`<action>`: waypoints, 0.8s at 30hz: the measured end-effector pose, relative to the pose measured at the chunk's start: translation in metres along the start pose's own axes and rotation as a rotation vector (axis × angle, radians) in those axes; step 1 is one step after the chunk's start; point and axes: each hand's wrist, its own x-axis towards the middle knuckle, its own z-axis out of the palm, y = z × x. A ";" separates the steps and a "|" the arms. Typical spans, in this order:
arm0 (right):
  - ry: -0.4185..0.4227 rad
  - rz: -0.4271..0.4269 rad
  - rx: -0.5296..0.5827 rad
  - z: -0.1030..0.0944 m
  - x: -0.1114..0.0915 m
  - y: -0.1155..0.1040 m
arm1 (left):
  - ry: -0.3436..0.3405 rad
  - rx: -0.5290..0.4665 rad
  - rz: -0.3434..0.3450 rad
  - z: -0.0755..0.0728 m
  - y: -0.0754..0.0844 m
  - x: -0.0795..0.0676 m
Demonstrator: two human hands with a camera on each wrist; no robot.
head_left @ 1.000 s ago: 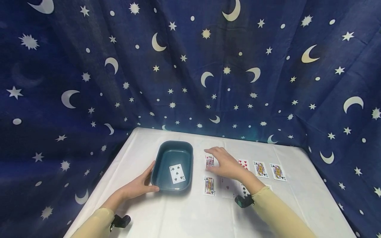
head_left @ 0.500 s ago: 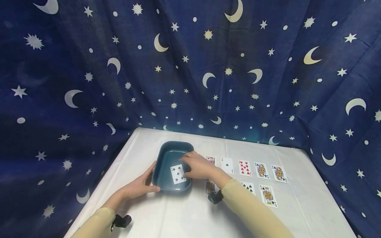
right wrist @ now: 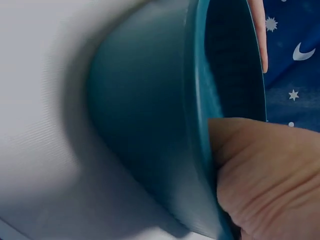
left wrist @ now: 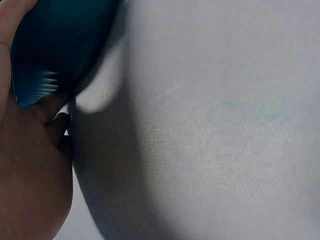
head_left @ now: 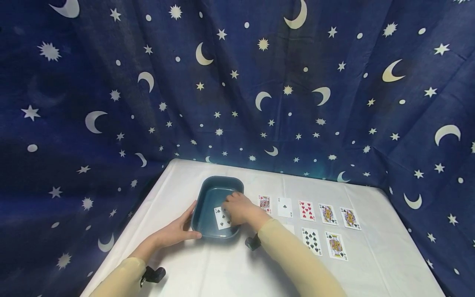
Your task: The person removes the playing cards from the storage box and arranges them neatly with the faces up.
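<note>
A teal plastic bin (head_left: 203, 194) stands on the left part of the white table. My left hand (head_left: 174, 232) grips its near left corner, thumb at the front and fingers along the left wall; the left wrist view shows this hand (left wrist: 30, 170) against the bin. My right hand (head_left: 239, 208) reaches over the right wall into the bin, fingers bent down over the right side of a spade playing card (head_left: 220, 220) lying inside. In the right wrist view the hand (right wrist: 272, 172) crosses the rim. Its fingertips are hidden, so I cannot tell whether they pinch the card.
Playing cards lie face up in two rows right of the bin, among them a face card (head_left: 265, 204), an ace of clubs (head_left: 285, 207), a heart card (head_left: 306, 210) and a ten of spades (head_left: 311, 241). My right sleeve (head_left: 293, 251) covers part of the nearer row.
My right hand has moved left from over the face card at the row's left end into the bin, and its fingers have drawn closer together over the spade card. The left hand stays on the bin.
</note>
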 end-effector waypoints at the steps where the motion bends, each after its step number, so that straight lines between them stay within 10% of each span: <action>1: -0.009 0.002 -0.013 0.000 0.002 0.000 | 0.000 -0.001 -0.001 0.000 0.001 0.000; 24: -0.082 0.053 -0.001 0.004 0.019 0.003 | -0.011 0.013 -0.004 -0.001 -0.001 0.000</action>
